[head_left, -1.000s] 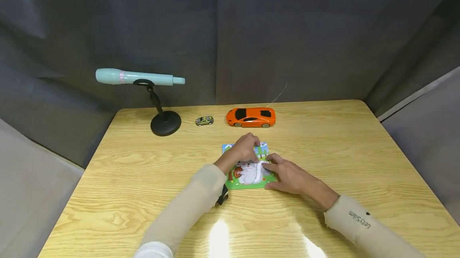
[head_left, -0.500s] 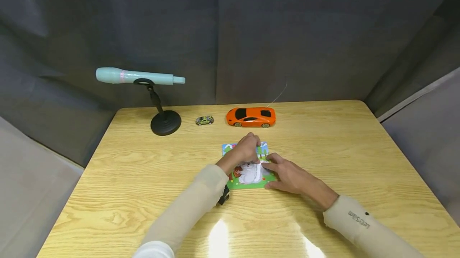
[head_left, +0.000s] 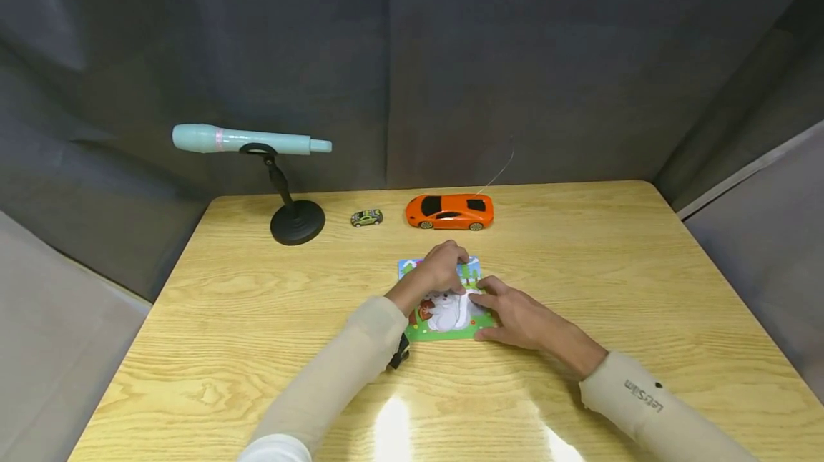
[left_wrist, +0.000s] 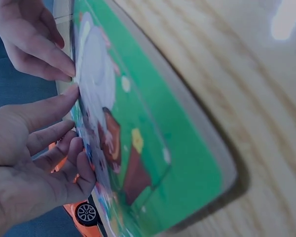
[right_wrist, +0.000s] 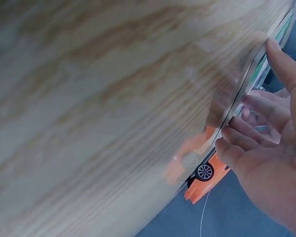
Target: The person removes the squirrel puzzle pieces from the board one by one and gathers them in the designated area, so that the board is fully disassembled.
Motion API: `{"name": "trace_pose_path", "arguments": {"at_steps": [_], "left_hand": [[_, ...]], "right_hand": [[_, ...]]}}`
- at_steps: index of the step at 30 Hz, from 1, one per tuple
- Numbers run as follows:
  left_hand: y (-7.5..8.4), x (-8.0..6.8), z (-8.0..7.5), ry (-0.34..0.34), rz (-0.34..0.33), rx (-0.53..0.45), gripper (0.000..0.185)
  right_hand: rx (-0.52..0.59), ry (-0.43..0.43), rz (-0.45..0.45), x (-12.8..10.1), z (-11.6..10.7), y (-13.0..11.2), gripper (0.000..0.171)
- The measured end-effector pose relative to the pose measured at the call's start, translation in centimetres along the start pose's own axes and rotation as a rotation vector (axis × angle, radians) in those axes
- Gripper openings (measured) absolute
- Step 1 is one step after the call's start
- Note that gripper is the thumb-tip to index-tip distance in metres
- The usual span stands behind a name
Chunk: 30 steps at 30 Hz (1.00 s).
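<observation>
A flat picture board (head_left: 444, 335) lies on the table, showing a grey-white squirrel (left_wrist: 96, 64) on green grass, with trees and sky at its far side. Over its middle, my left hand (head_left: 440, 269) bends down with thumb and fingertips on the picture. From the right side, my right hand (head_left: 515, 317) spreads over the board's edge, thumb near the front corner and fingertips close to the squirrel's tail. In the left wrist view the tips of both hands nearly meet on the picture. The left hand and forearm cover part of the board's left side.
Behind the board stands an orange toy car (head_left: 449, 212) with a thin wire rising from it. Left of that is a small patterned toy car (head_left: 367, 217). A light-blue microphone (head_left: 277, 142) rests on a black stand (head_left: 297, 222) at the back left. Dark curtains (head_left: 547, 61) enclose the wooden table (head_left: 257, 319).
My left hand has shifted very slightly to the right over the picture. My right hand and the board stay in place.
</observation>
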<state>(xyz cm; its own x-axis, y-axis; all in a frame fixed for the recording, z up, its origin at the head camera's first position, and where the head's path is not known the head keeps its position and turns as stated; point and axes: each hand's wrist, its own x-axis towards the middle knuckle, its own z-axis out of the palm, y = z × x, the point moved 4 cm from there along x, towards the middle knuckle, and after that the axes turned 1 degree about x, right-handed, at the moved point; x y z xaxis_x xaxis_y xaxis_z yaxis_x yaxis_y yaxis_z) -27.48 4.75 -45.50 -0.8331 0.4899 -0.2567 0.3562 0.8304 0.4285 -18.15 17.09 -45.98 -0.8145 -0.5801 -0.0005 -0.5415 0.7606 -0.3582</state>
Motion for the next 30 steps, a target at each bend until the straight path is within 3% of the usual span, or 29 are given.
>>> {"name": "trace_pose_path", "arguments": {"at_steps": [6, 13, 30], "left_hand": [[-0.1, 0.1, -0.1, -0.005, 0.009, -0.017, 0.057], [-0.4, 0.4, -0.1, -0.032, -0.039, -0.085, 0.055], [-0.2, 1.4, -0.1, -0.071, -0.056, -0.036, 0.047]], "right_hand": [[-0.001, -0.003, -0.003, -0.1, -0.1, 0.0, 0.063], [0.009, -0.009, 0.0, 0.1, 0.1, 0.0, 0.063], [0.007, -0.015, 0.005, 0.1, 0.0, 0.1, 0.063]]}}
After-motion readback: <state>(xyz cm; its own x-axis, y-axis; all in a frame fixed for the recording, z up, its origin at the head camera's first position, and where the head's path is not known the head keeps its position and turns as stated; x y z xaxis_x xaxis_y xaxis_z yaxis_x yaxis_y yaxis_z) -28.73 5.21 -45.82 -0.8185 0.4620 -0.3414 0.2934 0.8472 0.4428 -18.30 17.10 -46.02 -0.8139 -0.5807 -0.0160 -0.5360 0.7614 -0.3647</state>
